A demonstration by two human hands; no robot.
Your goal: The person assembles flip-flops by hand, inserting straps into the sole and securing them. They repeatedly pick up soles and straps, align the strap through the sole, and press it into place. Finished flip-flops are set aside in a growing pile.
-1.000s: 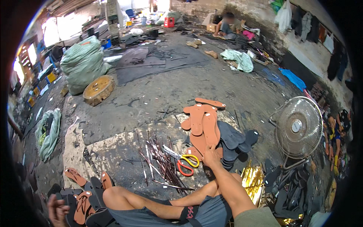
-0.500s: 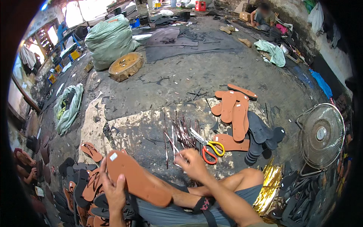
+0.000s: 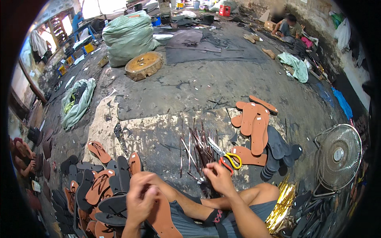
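My left hand (image 3: 139, 196) is curled round the upper end of a brown sandal sole (image 3: 162, 218), which slants over my lap and is partly hidden by the hand. My right hand (image 3: 219, 178) hovers beside the scissors with fingers bent together; whatever they pinch, if anything, is too small to make out. The scissors (image 3: 224, 154), with one yellow and one red handle, lie on the floor just beyond that hand. A bundle of thin, shiny dark strips (image 3: 200, 144) is spread next to the blades.
Brown soles (image 3: 260, 133) and black soles (image 3: 274, 142) are piled at right, near a standing fan (image 3: 338, 154). Finished sandals (image 3: 99, 184) heap up at left. Gold strips (image 3: 281, 204) lie by my knee. Farther off are a wooden block (image 3: 143, 65), a large sack (image 3: 129, 39) and a seated person (image 3: 289, 29).
My left hand has brought the sole down and nearer to my lap, turning its wrist. My right hand has shifted slightly right and down. The whole view has swung a little left.
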